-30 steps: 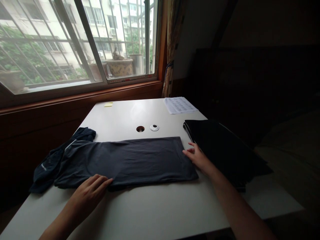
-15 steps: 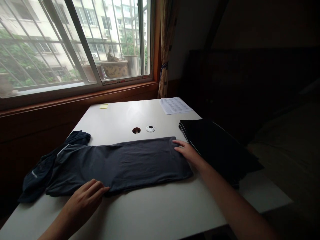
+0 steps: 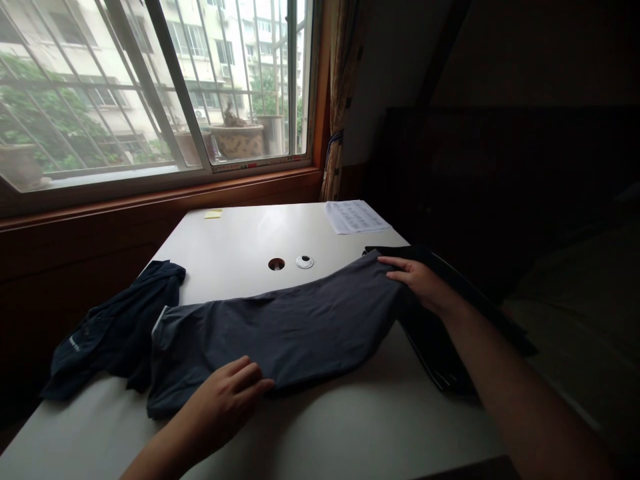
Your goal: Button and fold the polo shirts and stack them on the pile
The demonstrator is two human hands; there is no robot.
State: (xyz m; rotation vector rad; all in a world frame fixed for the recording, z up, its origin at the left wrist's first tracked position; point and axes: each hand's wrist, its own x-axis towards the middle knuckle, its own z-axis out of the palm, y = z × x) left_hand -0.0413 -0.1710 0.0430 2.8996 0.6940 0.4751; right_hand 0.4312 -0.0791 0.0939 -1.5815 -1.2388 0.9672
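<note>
A dark grey folded shirt (image 3: 290, 327) lies lengthwise across the white table (image 3: 240, 237). My right hand (image 3: 423, 280) grips the shirt's right end, which is lifted off the table above a black folded garment (image 3: 440, 347). My left hand (image 3: 227, 400) is closed on the shirt's near edge, left of its middle. The shirt's left end and collar rest on the table beside a darker blue garment (image 3: 115, 327).
A round cable hole (image 3: 277, 264) and its white cap (image 3: 305, 261) sit behind the shirt. A printed sheet (image 3: 355, 217) lies at the far right corner, a yellow note (image 3: 213, 214) at the far edge. A barred window (image 3: 150, 87) runs behind the table. Dark furniture stands on the right.
My right hand has taken hold of the shirt's right end and raised it. My left hand has slid right along the near edge and gripped it. The shirt has shifted right.
</note>
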